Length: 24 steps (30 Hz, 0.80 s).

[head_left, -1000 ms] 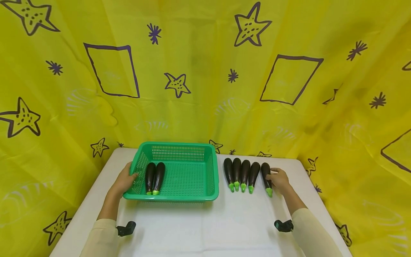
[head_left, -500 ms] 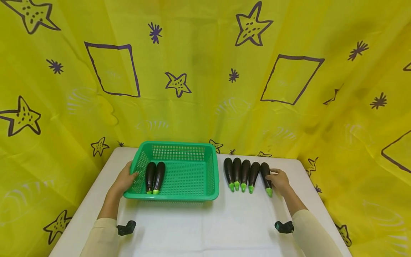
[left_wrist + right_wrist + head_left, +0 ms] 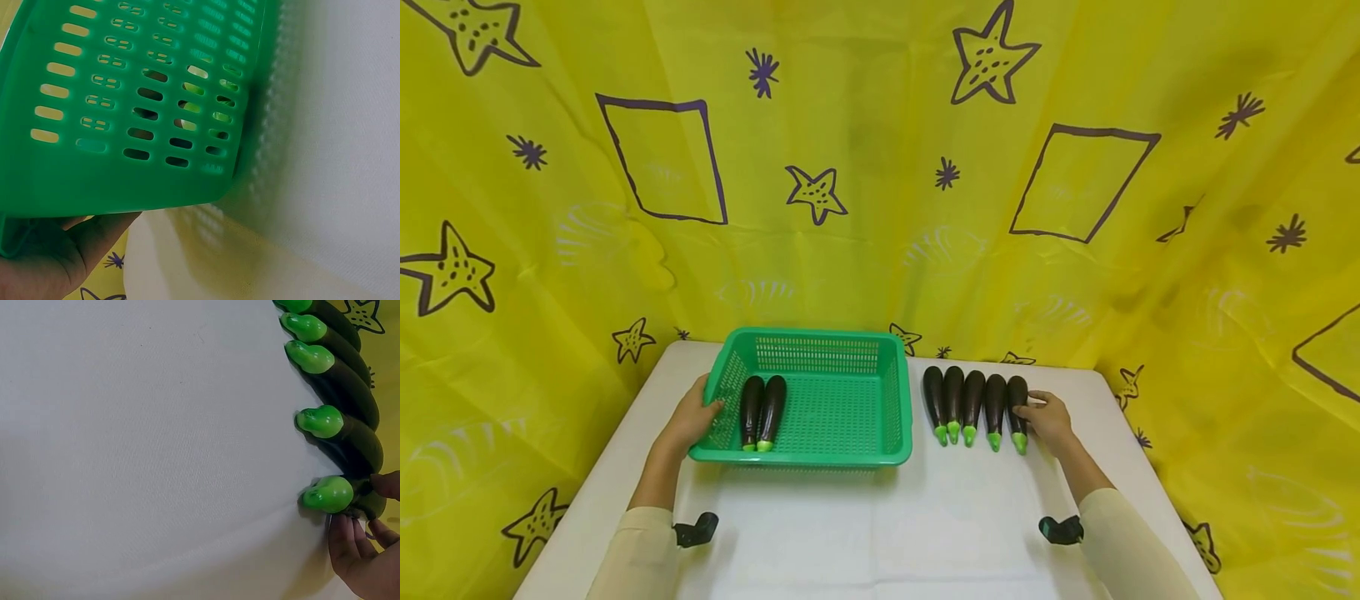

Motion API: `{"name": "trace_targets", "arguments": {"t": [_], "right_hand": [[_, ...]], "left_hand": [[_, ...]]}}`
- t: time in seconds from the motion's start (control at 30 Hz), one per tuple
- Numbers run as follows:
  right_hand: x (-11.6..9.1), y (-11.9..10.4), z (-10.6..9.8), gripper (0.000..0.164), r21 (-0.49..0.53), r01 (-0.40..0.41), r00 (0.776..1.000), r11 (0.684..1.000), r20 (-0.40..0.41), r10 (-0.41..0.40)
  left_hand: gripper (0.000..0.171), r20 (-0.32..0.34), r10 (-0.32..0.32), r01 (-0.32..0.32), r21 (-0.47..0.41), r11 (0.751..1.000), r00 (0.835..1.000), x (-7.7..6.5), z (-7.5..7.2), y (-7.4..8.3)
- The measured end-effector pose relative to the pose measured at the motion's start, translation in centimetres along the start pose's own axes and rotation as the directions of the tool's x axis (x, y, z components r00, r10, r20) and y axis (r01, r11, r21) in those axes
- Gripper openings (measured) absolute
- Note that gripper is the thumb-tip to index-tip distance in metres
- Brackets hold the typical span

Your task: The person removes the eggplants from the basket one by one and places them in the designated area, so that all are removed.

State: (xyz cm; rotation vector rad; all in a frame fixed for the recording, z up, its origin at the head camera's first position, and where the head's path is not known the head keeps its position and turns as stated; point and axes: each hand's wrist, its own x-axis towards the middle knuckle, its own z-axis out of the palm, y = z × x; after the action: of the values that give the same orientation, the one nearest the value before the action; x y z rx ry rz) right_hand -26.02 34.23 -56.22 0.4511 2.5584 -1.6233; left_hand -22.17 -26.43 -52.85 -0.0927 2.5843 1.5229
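Note:
A green plastic basket (image 3: 805, 459) with slotted walls stands left of centre. My left hand (image 3: 691, 421) grips its left side, thumb over the rim; in the left wrist view the fingers are partly hidden behind the basket wall (image 3: 94, 187). Two dark eggplants (image 3: 772, 410) with green stems lie side by side inside, at the left. Right of the basket, several more eggplants (image 3: 973, 404) lie in a row, stems toward me. My right hand (image 3: 1047, 421) holds the rightmost eggplant (image 3: 1017, 390) between thumb and fingers. That eggplant's green cap (image 3: 328, 494) shows in the right wrist view, on the table.
A white cloth (image 3: 880, 533) covers the table. Yellow patterned curtains (image 3: 880, 275) hang close behind it and along both sides. Small black devices (image 3: 696, 530) are worn on both wrists.
My right hand has shifted the rightmost eggplant left, closing the gap to its neighbour, whose stem end has swung slightly right. My left hand and the basket stay put.

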Motion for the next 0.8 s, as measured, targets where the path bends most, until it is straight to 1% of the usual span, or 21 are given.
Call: {"name": "trace_targets", "arguments": {"t": [0.2,0.6,0.7,0.8], "right_hand": [[-0.23,-0.13,0.19,0.064,0.043,0.000,1.000,0.999,-0.008,0.000],[-0.49,-0.37,-0.05,0.066,0.059,0.007,1.000,0.998,-0.015,-0.006],[-0.48,-0.29,-0.19,0.066,0.042,0.005,1.000,0.999,-0.025,-0.004],[-0.45,-0.20,-0.27,0.065,-0.021,0.017,0.998,1.000,-0.055,-0.018]], "left_hand": [[0.064,-0.004,0.009,-0.009,0.001,1.000,1.000,0.08,-0.02,-0.10],[0.064,-0.001,0.006,-0.006,-0.004,1.000,1.000,0.07,0.00,-0.15],[0.064,0.000,0.005,-0.005,-0.001,1.000,1.000,0.09,-0.01,-0.16],[0.065,-0.002,0.007,-0.007,0.003,1.000,1.000,0.13,-0.03,-0.23]]}}
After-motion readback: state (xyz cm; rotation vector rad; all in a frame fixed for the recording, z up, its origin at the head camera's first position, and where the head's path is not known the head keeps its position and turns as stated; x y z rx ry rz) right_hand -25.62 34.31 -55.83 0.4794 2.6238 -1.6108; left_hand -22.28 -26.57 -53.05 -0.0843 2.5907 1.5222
